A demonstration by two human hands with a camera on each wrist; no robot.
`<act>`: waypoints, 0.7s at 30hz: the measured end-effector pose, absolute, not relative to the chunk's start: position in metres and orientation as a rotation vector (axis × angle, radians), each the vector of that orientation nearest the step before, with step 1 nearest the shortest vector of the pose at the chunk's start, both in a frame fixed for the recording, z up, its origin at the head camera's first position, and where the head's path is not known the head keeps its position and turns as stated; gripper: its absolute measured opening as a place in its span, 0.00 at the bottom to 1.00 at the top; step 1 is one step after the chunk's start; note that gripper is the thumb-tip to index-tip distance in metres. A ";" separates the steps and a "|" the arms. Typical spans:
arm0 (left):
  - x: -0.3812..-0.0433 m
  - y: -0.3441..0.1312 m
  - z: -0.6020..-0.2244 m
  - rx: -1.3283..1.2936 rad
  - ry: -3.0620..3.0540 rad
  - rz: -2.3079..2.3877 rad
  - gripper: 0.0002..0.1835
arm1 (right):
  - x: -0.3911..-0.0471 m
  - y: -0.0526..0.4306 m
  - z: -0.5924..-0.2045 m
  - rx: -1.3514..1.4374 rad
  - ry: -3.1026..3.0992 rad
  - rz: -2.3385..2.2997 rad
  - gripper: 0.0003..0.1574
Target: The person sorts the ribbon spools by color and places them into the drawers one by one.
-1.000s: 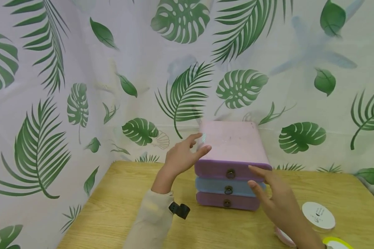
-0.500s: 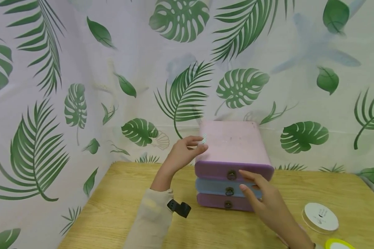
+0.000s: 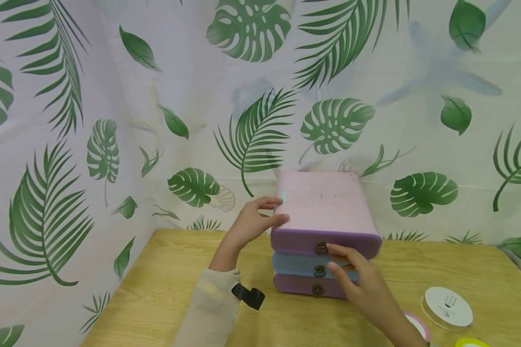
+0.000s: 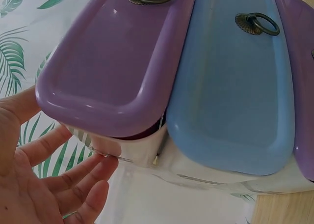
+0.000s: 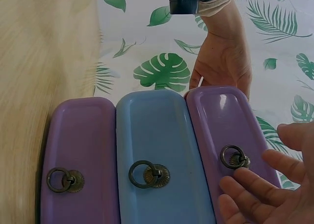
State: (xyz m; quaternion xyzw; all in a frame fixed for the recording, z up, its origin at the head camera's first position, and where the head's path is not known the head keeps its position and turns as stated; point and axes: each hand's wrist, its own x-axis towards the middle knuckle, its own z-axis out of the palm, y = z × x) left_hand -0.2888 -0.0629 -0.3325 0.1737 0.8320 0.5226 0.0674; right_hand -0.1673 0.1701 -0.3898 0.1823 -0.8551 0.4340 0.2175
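Head view: wooden table (image 3: 169, 279), leaf-print cloth (image 3: 191, 82) behind and left. Drawer cabinet (image 3: 325, 202) stands toward table's rear edge; wood stretches left of it, white spool (image 3: 449, 306) and cropped yellow roll (image 3: 470, 342) lie right. Left hand (image 3: 252, 220) unclenched, touching cabinet's upper left edge. Right hand (image 3: 365, 285) loose, grasping nothing, fingertip at top drawer's ring (image 3: 321, 248); contact unclear.

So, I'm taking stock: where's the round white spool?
In the head view, the round white spool lies lower right on the yellowish wooden table, beyond the yellow-rimmed disc and right of the right hand.
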 end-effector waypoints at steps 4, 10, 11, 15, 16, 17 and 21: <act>-0.290 -0.064 -0.335 0.524 2.479 1.606 0.27 | -0.170 0.167 -0.391 0.508 -2.340 1.248 0.21; -0.291 -0.064 -0.339 0.497 2.466 1.629 0.27 | -0.173 0.167 -0.390 0.427 -2.402 1.348 0.20; -0.291 -0.064 -0.340 0.491 2.465 1.634 0.27 | -0.174 0.167 -0.390 0.409 -2.414 1.380 0.20; -0.293 -0.064 -0.343 0.479 2.448 1.662 0.28 | -0.179 0.167 -0.391 0.413 -2.396 1.563 0.20; -0.294 -0.064 -0.343 0.475 2.444 1.668 0.28 | -0.180 0.166 -0.392 0.430 -2.384 1.612 0.20; -0.294 -0.064 -0.344 0.475 2.438 1.673 0.28 | -0.182 0.166 -0.393 0.452 -2.366 1.664 0.20; -0.293 -0.064 -0.345 0.497 2.420 1.680 0.28 | -0.187 0.163 -0.397 0.469 -2.325 1.801 0.20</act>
